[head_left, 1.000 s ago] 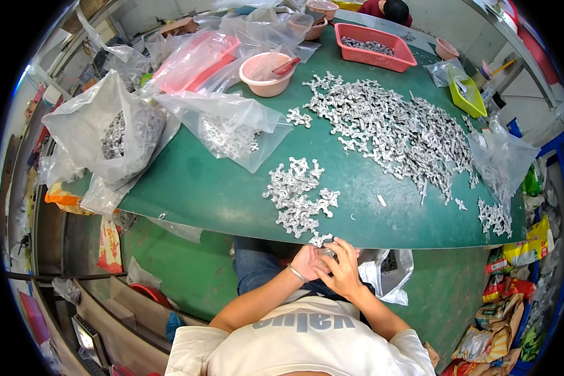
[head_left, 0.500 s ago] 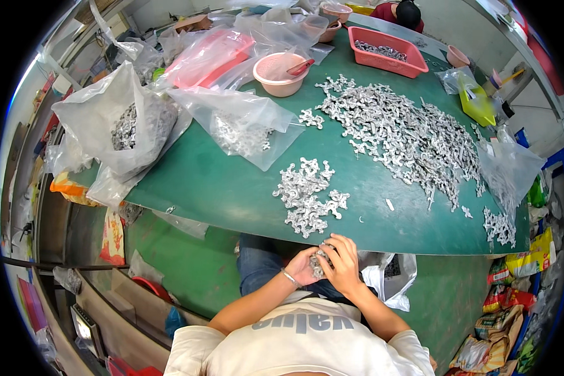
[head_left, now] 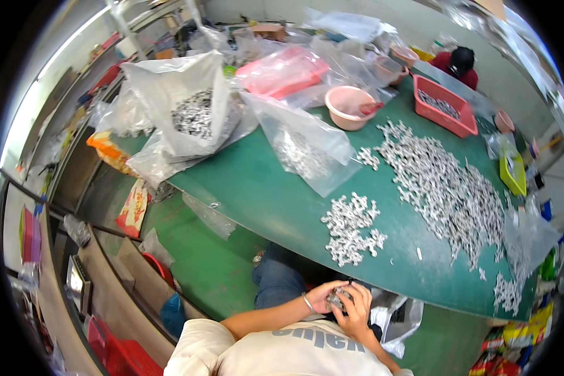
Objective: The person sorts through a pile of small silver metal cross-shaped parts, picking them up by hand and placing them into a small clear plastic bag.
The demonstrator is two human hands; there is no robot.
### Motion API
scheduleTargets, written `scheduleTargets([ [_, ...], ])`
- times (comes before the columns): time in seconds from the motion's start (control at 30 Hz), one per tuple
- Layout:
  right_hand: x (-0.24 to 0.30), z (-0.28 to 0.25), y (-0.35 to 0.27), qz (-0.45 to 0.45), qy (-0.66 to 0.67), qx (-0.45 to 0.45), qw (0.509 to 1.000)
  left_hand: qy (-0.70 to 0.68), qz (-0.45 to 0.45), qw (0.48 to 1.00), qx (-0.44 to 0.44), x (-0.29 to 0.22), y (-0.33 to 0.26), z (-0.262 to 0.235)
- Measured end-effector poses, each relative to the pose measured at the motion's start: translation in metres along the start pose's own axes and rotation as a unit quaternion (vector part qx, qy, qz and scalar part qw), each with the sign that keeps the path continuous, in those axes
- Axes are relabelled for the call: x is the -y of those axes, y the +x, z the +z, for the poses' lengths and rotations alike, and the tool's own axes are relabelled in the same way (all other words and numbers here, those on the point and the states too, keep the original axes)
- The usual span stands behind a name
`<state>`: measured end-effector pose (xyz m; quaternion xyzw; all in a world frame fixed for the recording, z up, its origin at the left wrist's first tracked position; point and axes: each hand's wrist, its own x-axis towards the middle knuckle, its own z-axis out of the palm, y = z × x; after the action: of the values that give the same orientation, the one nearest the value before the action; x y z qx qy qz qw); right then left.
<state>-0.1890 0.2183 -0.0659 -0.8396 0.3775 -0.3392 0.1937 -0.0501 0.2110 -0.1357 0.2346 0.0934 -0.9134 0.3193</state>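
Cupped together above my lap, just off the table's near edge, my hands hold a clump of small silver-grey metal parts. My left hand curls under and around the clump from the left. My right hand closes over it from the right, its fingers covering part of it. A small pile of similar metal parts lies on the green table just beyond my hands. A far larger heap of metal parts spreads to the right.
Bags of parts, an open one and a flatter one, lie left. A pink bowl and red tray stand at the back. A person sits beyond. A white bag hangs below the table edge.
The view has turned left, so the table and its contents appear shifted right and tilted. Both hands stay cupped around the clump of metal parts.
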Motion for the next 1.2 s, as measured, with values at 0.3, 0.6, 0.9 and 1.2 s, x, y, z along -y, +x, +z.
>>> scheduleTargets([
  [0.3, 0.011, -0.019, 0.035, -0.025, 0.058, -0.1, 0.993, -0.162, 0.154, 0.973, 0.051, -0.026, -0.093, 0.035],
  [0.6, 0.004, -0.019, 0.056, 0.01, 0.102, -0.134, 0.986, -0.178, 0.59, 0.781, 0.102, -0.195, -0.24, 0.194],
  [0.9, 0.005, -0.033, 0.052, 0.027, 0.097, -0.155, 0.983, -0.133, 0.823, 0.513, -0.205, -0.415, -0.292, 0.191],
  [1.2, -0.047, -0.066, 0.072, 0.07, 0.047, -0.081, 0.993, 0.136, 0.802, 0.564, -0.141, -0.31, -0.277, 0.214],
])
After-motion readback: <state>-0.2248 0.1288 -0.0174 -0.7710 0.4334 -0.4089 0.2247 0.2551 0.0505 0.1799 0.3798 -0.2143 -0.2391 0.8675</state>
